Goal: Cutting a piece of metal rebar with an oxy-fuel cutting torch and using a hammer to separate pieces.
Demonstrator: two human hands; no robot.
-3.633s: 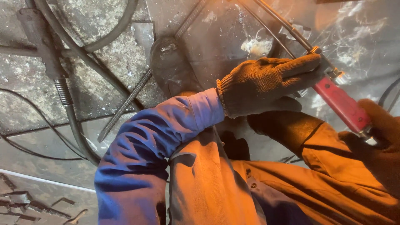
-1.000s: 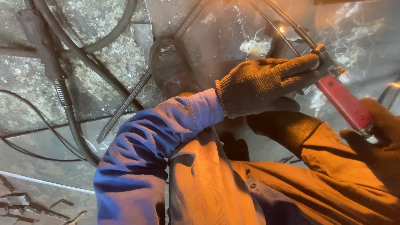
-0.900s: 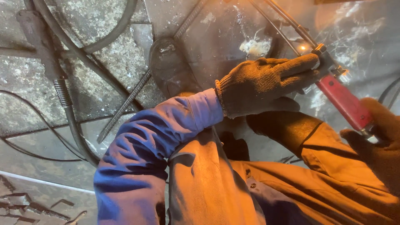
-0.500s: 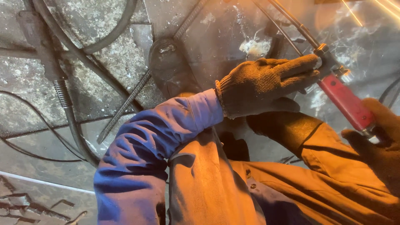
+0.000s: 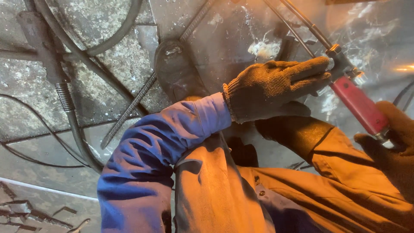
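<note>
While the right hand (image 5: 394, 142) keeps a closed grip on the red-handled electrode holder (image 5: 360, 105), the gloved left hand (image 5: 276, 88) lies flat against its head, fingers extended, grasping nothing. Sparks or hot metal could burn that glove through such close contact.

Free room is tight. The left hand (image 5: 276, 86) lies across the middle w/ fingertips on the head of the red-handled electrode holder (image 5: 358, 103), so no gap between them. The right hand (image 5: 394, 142) blocks the handle's lower end. Above, two thin rods (image 5: 302, 26) run diagonally & close the top right. A boot (image 5: 177, 73) and a ribbed rebar (image 5: 142, 97) bar the way left of the glove. Hoses (image 5: 73, 47) cross the stone floor (image 5: 26, 108) further left; bare patches lie between them. The blue sleeve (image 5: 151, 159) & orange jacket (image 5: 224, 190) fill the bottom.
</note>
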